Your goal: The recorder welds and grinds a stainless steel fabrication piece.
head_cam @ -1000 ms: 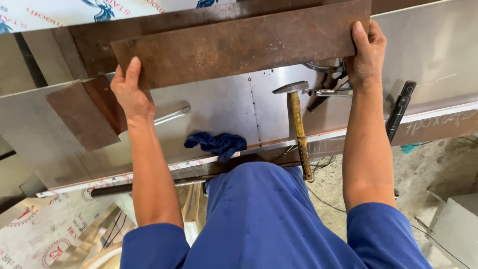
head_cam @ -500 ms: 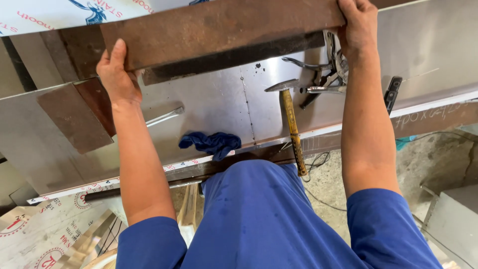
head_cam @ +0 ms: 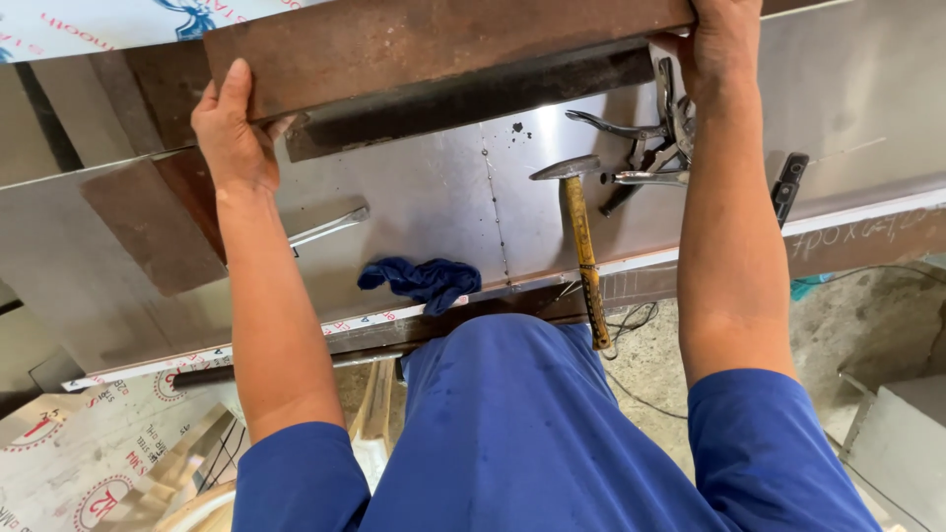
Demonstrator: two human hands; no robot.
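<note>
Both hands are holding a long rusty steel bar (head_cam: 443,44) that is lying crosswise over the shiny sheet-metal bench (head_cam: 424,212). The left hand (head_cam: 232,133) is gripping the bar's left end, fingers clenched over its top face with the thumb tucked beneath. The right hand (head_cam: 724,44) is grasping the right end, fingers wrapped over the edge. The bar's dark underside is showing, tilted toward the person. On the bench below, a wooden-handled hammer (head_cam: 581,246) is lying beside locking pliers (head_cam: 641,153); a blue rag (head_cam: 424,281) is resting near the front edge, close to a smaller rusty plate (head_cam: 153,232).
</note>
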